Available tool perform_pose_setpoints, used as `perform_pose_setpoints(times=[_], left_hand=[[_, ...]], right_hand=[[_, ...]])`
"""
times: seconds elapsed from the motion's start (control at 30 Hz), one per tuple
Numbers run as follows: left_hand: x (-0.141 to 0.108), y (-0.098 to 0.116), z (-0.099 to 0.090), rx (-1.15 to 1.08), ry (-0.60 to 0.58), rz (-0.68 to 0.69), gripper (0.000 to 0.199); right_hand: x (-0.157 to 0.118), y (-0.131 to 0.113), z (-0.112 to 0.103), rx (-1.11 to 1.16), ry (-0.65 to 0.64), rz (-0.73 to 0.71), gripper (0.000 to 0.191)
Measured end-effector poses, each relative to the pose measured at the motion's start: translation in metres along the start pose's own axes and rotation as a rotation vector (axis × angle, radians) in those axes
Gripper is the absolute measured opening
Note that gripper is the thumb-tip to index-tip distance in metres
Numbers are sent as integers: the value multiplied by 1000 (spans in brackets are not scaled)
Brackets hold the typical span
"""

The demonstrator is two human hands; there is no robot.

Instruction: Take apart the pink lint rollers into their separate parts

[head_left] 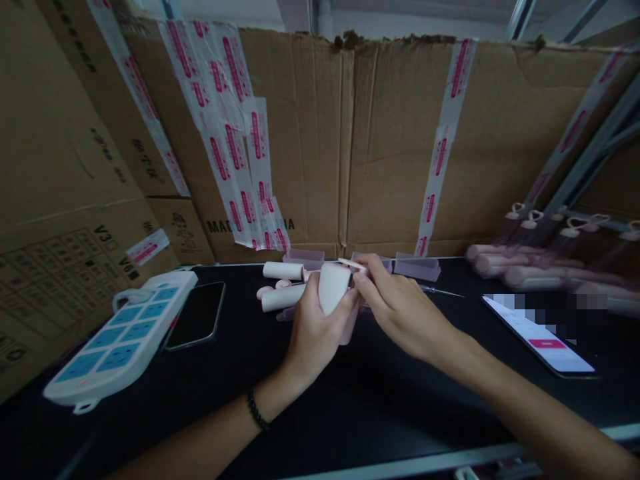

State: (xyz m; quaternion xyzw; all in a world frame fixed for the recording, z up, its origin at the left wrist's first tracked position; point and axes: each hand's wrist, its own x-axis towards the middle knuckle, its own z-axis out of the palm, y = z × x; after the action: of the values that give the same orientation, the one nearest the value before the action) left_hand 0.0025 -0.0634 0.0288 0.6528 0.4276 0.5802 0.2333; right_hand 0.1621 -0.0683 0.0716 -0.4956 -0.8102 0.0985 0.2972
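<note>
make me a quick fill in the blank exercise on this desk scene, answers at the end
The left hand grips the white piece, and the ____ hand holds a thin part.
The black bracelet is on the ____ wrist.
The power strip has sockets colored ____.
The wall behind the hands is made of ____.

Missing words: right; left; blue; cardboard.

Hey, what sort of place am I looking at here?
Probably a small assembly or repair workspace: taped cardboard stands behind a black tabletop, similar pink items are grouped at the right, and the left hand holds a white part.
</note>
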Motion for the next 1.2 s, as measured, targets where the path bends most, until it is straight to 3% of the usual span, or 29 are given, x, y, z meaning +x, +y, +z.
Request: perform_pose_setpoints(times=[0.13, 0.37, 0.57, 0.67, 0.9, 1.0, 1.2], left_hand=[[-3, 5, 2, -46, -51, 9, 26], [-4, 0, 7, -65, -27, -33, 30], [-8, 0, 9, -107, -18, -79, 33], [-10, -2, 10, -122, -21, -96, 31], [-1, -6, 5, -268, 96, -221, 31], [0, -7, 6, -357, 71, -266, 35], [12, -10, 5, -870, 105, -510, 29]], right_hand=[[5, 5, -4, 245, -5, -125, 37], [3, 1, 9, 113, 86, 43, 41], [0, -1, 9, 45, 80, 85, 42], [1, -2, 8, 48, 49, 98, 42], [2, 2, 7, 149, 44, 187, 37], [-2, 4, 4, 173, -20, 158, 36], [-15, 14, -10, 307, -297, 36, 37]])
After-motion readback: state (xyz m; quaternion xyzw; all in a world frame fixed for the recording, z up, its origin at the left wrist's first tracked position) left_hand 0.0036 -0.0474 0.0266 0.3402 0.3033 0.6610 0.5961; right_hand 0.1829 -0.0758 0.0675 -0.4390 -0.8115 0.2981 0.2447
